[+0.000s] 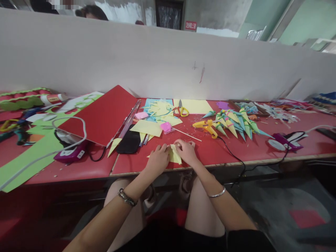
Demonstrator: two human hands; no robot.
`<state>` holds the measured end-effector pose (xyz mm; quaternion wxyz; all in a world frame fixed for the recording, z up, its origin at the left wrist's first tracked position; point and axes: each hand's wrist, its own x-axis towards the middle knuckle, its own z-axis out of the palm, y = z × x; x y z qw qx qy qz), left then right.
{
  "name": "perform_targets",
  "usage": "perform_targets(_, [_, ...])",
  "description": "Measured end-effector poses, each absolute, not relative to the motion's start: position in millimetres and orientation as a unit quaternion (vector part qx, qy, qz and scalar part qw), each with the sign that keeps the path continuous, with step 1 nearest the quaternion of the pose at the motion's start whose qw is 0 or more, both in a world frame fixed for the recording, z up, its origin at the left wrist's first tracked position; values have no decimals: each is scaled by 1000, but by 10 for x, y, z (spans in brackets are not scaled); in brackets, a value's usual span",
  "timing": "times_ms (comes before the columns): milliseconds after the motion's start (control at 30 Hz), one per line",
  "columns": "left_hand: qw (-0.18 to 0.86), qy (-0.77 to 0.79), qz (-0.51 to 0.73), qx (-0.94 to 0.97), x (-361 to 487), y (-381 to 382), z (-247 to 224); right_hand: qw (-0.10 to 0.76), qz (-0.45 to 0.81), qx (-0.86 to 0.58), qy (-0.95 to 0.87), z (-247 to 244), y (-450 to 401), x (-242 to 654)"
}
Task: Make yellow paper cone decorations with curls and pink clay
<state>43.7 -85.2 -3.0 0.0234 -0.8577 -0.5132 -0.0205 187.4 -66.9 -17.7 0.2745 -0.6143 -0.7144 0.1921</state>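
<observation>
Both hands meet over a small piece of pale yellow paper (174, 155) near the front edge of the red table. My left hand (159, 158) has its fingers bent together at the paper's left side. On the right side, my right hand (187, 151) grips the paper between closed fingers. Behind them lie a yellow paper sheet (147, 128), a pink pad (166, 127) and a thin stick (187, 134). A yellow glue gun (206, 126) rests on its side to the right, beside a pile of green, yellow and blue paper cones (237, 123).
Scissors (181, 110) lie at the back near paper strips (160, 107). A black phone-like object (129, 141), red board (101, 117) and purple power strip (70, 154) are left. Cables and another purple strip (287, 142) are right. A white partition (157, 63) stands behind.
</observation>
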Motion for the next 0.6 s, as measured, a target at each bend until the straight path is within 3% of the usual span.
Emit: perform_targets(600, [59, -516, -42, -853, 470, -1076, -39, 275, 199, -650, -680, -191, -821, 1977])
